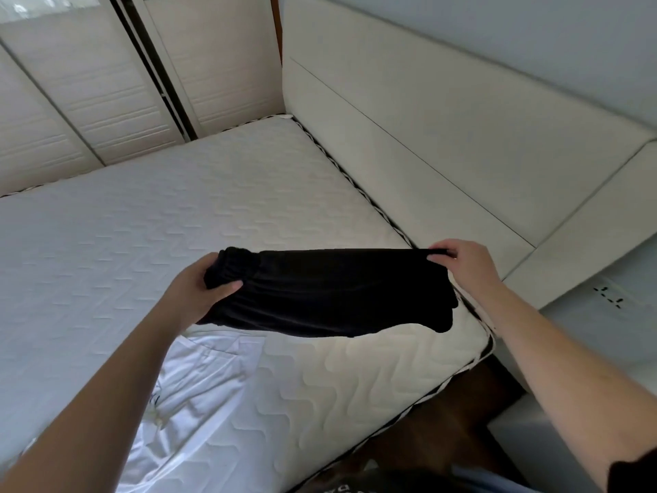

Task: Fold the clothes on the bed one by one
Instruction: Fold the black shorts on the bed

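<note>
Shorts, black and part-folded, are hanging above the bed; left hand and right hand are gripping opposite ends. White garment is lying unfolded.

Bed seen from near corner. Mattress covered in cream quilted fabric with wavy stitched pattern; edge trimmed with dark-and-white striped piping. Padded cream headboard set along right side, touching mattress edge. White garment spread rumpled on near part of mattress, lying directly on quilted surface, reaching toward near edge. Far edge of bed set close to wardrobe doors.
</note>
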Demonstrator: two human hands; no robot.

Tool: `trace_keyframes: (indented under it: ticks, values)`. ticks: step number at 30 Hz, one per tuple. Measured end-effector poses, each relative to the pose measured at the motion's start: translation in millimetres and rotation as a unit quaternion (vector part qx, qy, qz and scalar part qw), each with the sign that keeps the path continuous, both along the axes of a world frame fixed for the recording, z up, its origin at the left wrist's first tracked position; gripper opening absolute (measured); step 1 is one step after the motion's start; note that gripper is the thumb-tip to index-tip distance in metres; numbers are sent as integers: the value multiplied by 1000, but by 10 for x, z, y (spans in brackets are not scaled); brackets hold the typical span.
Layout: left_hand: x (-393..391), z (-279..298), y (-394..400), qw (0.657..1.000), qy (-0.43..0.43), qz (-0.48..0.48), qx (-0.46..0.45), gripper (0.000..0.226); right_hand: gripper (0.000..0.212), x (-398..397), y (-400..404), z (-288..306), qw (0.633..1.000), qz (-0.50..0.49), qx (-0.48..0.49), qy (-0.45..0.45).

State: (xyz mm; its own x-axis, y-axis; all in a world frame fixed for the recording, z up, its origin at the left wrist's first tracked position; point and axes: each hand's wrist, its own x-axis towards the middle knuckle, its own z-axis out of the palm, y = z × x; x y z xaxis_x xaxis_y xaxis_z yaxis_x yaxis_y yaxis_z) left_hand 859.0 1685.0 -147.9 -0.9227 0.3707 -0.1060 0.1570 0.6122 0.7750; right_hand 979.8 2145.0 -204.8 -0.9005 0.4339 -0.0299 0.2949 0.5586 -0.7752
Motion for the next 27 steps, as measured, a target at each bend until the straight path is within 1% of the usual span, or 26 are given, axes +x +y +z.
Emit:
trace_keyframes:
  ticks: [2,5,7,10,13,17,21,24,27]
  values:
    - [7,-143,49,1000,-10,3,14,33,18,19,55,20,1000,-8,25,8]
    - [13,-308,100,999,-23,13,41,33,31,67,106,33,1000,-1,-6,8]
    - [-3,-371,112,997,-33,27,58,32,34,123,108,35,1000,14,-7,-3]
    - [-42,-394,96,995,-34,42,79,32,27,174,53,29,999,22,22,-26]
    - [-99,-422,56,993,-42,38,103,29,18,169,-42,53,996,16,81,-42]
    - [-155,-502,0,990,-59,35,126,27,13,202,-133,93,991,-5,130,-39]
    - [-163,-612,11,988,-70,33,137,28,10,201,-128,83,981,-5,190,-38]
    - [-186,-678,46,988,-68,34,135,28,9,172,-62,70,983,3,182,-11]
    - [-181,-752,89,986,-83,46,137,30,4,129,32,10,990,47,130,-34]
